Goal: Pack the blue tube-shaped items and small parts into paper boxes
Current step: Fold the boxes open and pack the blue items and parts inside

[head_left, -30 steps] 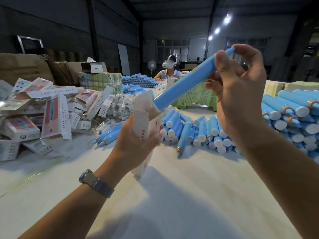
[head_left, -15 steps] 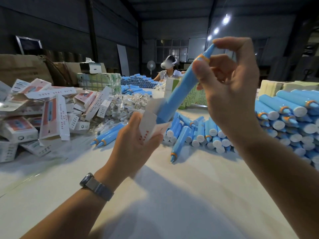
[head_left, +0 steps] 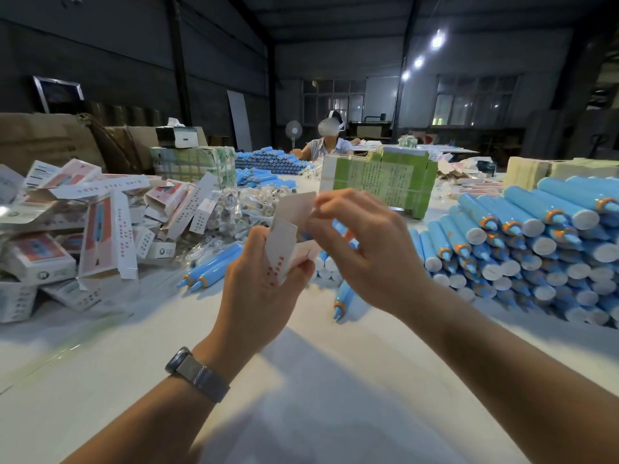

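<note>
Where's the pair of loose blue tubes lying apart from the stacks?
Head view, left of centre: the two loose blue tubes lie on the table, between the box pile and the left hand.

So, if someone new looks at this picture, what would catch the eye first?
First, the two hands in the middle: the left hand grips a small paper box while the right hand pinches its top flap. Next, the big stack of blue tubes on the right of the white table, and the heap of printed boxes on the left.
</note>
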### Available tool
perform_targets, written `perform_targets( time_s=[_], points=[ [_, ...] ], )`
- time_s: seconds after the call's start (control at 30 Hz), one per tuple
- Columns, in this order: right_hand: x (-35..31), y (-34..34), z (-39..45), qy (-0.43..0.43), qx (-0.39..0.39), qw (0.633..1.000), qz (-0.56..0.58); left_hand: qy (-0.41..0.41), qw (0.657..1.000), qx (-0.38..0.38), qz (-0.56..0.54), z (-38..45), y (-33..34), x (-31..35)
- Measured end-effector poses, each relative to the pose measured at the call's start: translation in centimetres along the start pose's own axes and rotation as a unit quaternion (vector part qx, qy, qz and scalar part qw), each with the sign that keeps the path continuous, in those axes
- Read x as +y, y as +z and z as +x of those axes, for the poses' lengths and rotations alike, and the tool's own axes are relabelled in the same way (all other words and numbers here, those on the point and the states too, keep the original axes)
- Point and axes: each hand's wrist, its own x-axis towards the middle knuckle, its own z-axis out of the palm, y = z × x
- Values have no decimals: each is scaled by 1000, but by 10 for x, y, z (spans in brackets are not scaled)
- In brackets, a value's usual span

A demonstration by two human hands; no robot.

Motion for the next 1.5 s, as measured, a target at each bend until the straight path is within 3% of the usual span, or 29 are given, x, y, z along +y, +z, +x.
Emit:
perform_targets(
  time_s=[0.13, 0.37, 0.47, 0.57, 0.7, 0.77, 0.93, 1.23, 1.33, 1.5],
  points=[
    [-3, 6, -5, 19, -36, 999, 16, 25, 998, 34, 53, 1, -1, -5],
    [15, 30, 21, 152, 34, 983, 94, 40, 981, 147, 122, 20, -25, -16],
    [42, 68, 43, 209, -68, 975, 38, -3, 969, 196, 153, 32, -40, -26],
    [65, 116, 63, 209, -207, 954, -61, -37, 962, 230, 141, 35, -47, -34],
    [86, 173, 80, 138, -390, 872, -263, -33, 964, 219, 147, 31, -44, -38],
    [94, 192, 85, 130, -440, 836, -302, -33, 965, 215, 144, 30, -43, -39],
    [106, 221, 94, 150, -498, 789, -328, -36, 964, 227, 136, 33, -43, -40],
    [115, 233, 101, 124, -448, 829, -310, -43, 970, 221, 93, 33, -40, -36],
    [124, 231, 94, 131, -404, 860, -284, -29, 969, 221, 103, 32, -39, -37],
    [117, 199, 92, 240, -208, 948, -29, -33, 971, 212, 108, 31, -37, -38]
  ],
)
